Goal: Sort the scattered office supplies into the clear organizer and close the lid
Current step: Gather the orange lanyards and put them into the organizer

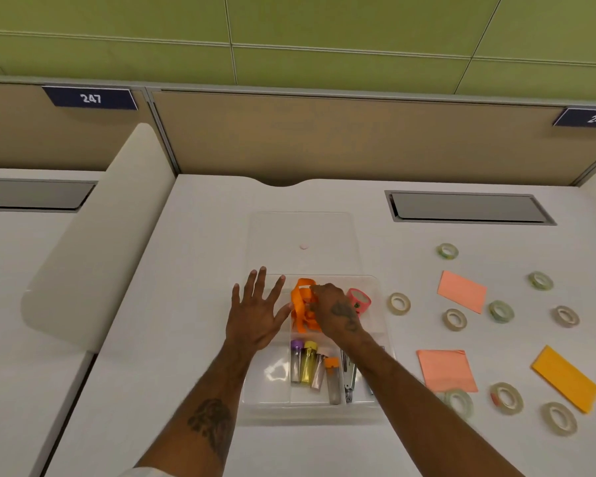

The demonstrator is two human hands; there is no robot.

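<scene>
Our left hand lies spread at the organizer's edge while our right hand seems to pinch the ribbon in its far compartment; we should tuck loops below the rim

We are reading "247" on the dark blue plate atop the left partition. We are reading "248" on its twin plate at the right.

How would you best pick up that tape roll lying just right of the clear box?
Come from straight above: the tape roll lies flat on the desk, hole up, free of neighbours. Pinching its wall, one fingertip inside the hole and the thumb outside, probably works best.
</scene>
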